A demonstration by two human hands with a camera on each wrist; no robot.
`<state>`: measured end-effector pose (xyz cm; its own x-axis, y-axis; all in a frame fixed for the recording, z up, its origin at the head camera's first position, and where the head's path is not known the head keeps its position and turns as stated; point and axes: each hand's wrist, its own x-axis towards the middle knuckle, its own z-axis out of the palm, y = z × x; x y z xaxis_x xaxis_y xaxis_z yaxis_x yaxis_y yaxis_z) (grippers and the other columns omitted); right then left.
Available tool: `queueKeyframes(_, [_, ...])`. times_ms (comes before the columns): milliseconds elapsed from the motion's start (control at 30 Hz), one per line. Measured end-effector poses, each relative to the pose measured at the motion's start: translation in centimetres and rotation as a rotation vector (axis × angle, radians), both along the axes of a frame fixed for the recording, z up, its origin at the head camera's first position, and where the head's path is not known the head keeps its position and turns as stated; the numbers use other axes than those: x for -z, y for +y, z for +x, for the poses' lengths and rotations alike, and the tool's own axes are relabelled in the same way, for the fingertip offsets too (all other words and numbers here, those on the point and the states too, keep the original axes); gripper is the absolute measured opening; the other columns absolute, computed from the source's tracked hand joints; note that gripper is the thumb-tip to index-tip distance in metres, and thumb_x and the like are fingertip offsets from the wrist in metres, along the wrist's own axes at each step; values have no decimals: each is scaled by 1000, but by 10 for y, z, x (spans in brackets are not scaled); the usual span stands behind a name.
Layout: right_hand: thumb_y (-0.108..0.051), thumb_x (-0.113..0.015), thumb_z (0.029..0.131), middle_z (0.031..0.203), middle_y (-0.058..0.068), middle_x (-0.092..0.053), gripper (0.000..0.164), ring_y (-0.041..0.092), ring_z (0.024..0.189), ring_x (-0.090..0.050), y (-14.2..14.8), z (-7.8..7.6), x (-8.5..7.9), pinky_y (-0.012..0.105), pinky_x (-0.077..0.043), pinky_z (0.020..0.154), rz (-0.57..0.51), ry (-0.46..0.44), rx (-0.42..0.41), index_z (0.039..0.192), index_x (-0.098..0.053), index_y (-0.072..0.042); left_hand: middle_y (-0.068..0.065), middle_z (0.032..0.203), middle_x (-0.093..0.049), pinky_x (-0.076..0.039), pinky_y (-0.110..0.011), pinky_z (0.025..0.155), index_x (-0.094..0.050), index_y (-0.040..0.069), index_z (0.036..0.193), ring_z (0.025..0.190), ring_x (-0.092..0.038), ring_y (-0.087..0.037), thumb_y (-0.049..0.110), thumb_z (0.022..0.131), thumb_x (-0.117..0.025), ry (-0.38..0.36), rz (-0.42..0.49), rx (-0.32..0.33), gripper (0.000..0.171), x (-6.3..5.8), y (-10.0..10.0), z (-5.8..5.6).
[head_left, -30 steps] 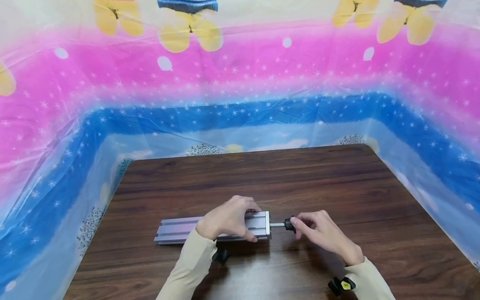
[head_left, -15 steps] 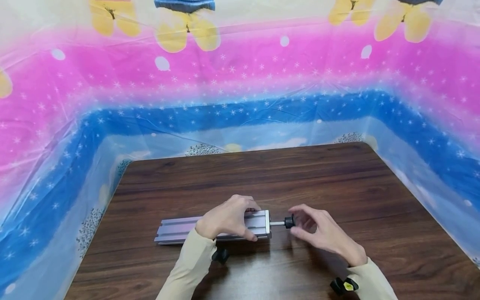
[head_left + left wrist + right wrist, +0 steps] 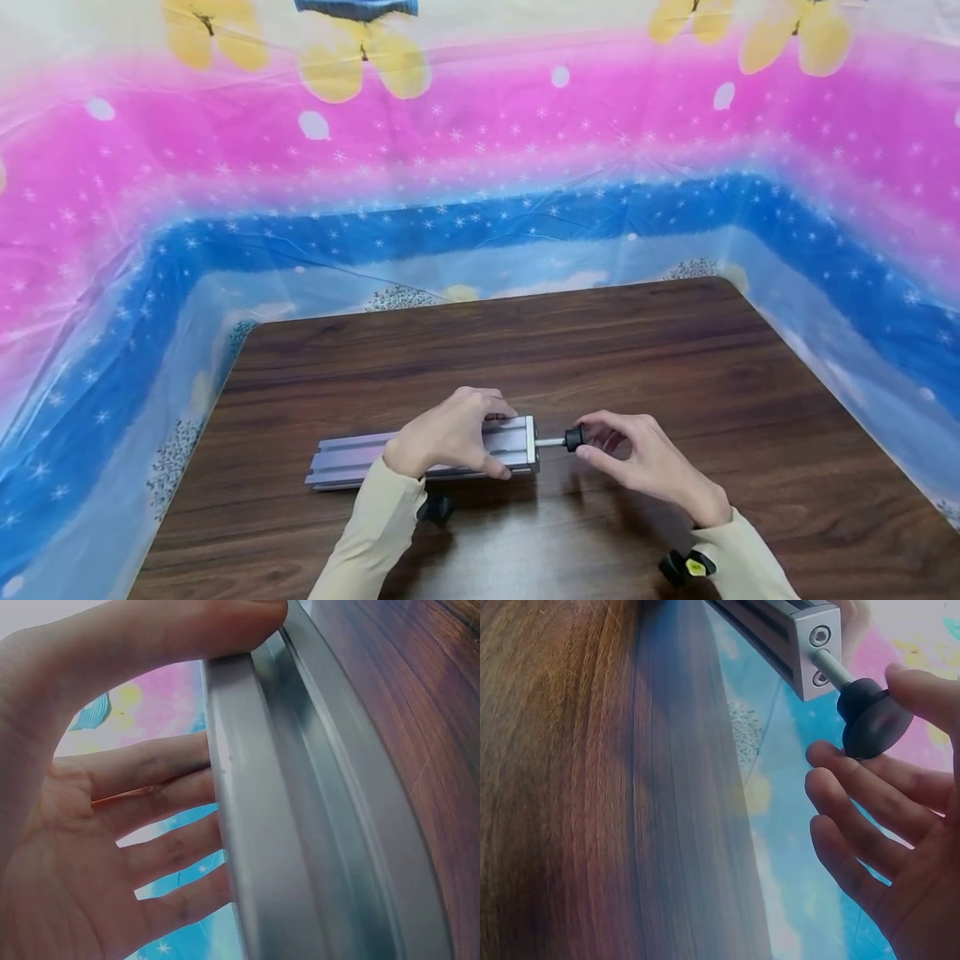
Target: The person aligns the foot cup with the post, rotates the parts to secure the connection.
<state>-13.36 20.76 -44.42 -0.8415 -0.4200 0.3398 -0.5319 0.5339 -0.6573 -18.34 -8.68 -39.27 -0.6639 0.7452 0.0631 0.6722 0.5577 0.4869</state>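
Observation:
My left hand (image 3: 450,429) grips a silver aluminium profile (image 3: 352,458) lying on the table, thumb on the near side and fingers over the far side. Grooves run along its length, as the left wrist view shows. A pale end plate (image 3: 806,664) with two socket screws caps the right end. From that plate a threaded rod (image 3: 832,666) sticks out, carrying a black levelling foot (image 3: 877,724) with a round, wide base. My right hand (image 3: 645,458) pinches the foot's rim between thumb and fingertips; the other fingers are loosely bent below it.
The dark wood-grain table (image 3: 480,350) extends behind and to both sides of the profile. A pink and blue patterned cloth (image 3: 480,167) hangs around its back and sides. Black wrist devices (image 3: 675,568) sit at both sleeves.
Half a second ago my right fingers were spread apart around the foot; now they have closed in on its rim again. My left hand keeps its grip on the profile. The head view has shifted slightly.

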Motion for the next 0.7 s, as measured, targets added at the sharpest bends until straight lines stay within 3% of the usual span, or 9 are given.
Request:
queueKeyframes(267, [-25, -65, 99, 82, -12, -70, 18, 0, 73, -61, 0, -1, -2, 26, -53, 65, 33, -76, 49, 106, -74, -12, -1, 111, -68, -51, -22, 70, -72, 7, 119, 86, -58, -11, 29, 67, -93, -38, 3, -2, 60, -1, 1, 0])
queueKeyframes(500, [-24, -56, 103, 70, -4, -70, 28, 9, 62, -63, 0, -5, 1, 22, -46, 56, 33, -69, 40, 79, -70, -22, -2, 112, -68, -50, -22, 69, -72, 7, 120, 87, -58, -12, 29, 67, -93, -41, 2, 0, 60, 0, 2, -1])
queueKeyframes(567, [-24, -56, 104, 71, -7, -69, 24, 8, 63, -63, 0, -5, 1, 22, -47, 57, 35, -69, 40, 84, -70, -22, -2, 112, -68, -50, -22, 69, -72, 8, 120, 87, -57, -12, 29, 68, -93, -48, 0, -2, 60, 0, 2, -1])
queueKeyframes(667, [-26, -63, 100, 81, -11, -69, 12, 4, 70, -63, 1, -4, 2, 24, -51, 62, 29, -68, 22, 106, -70, -20, -1, 113, -68, -51, -23, 69, -72, 8, 120, 87, -57, -12, 30, 69, -92, -56, -6, -7, 60, 0, 2, -1])
queueKeyframes(700, [-27, -67, 98, 85, -12, -68, 20, 3, 73, -63, 2, -3, 2, 25, -52, 64, 26, -62, 12, 116, -68, -19, -1, 113, -68, -51, -23, 70, -72, 9, 120, 87, -57, -12, 30, 69, -92, -56, -8, -9, 60, 0, 2, -1])
